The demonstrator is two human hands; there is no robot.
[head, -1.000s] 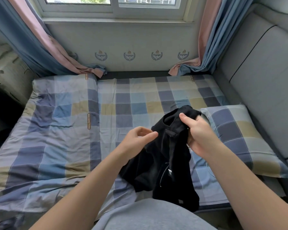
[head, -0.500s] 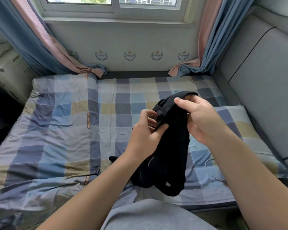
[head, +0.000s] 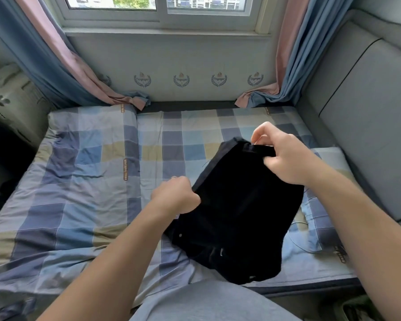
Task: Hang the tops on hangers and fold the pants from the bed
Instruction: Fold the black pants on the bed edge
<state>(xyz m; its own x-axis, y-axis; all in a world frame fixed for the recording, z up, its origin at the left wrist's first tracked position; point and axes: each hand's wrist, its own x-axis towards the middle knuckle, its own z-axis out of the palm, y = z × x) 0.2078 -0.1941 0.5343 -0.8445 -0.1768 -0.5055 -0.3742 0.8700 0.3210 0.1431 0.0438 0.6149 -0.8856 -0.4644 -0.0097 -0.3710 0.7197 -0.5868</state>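
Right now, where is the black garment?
Head view: the black garment is right of centre over the bed, gripped by left hand and right hand, beside the pillow.

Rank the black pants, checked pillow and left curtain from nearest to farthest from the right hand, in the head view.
1. black pants: gripped by the right hand.
2. checked pillow: just beneath, right side.
3. left curtain: far back left corner.

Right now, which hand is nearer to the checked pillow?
Right. The right hand pinches the black garment by the pillow's far corner; the left hand grips the garment's opposite edge, out over the checked sheet, away from the pillow.
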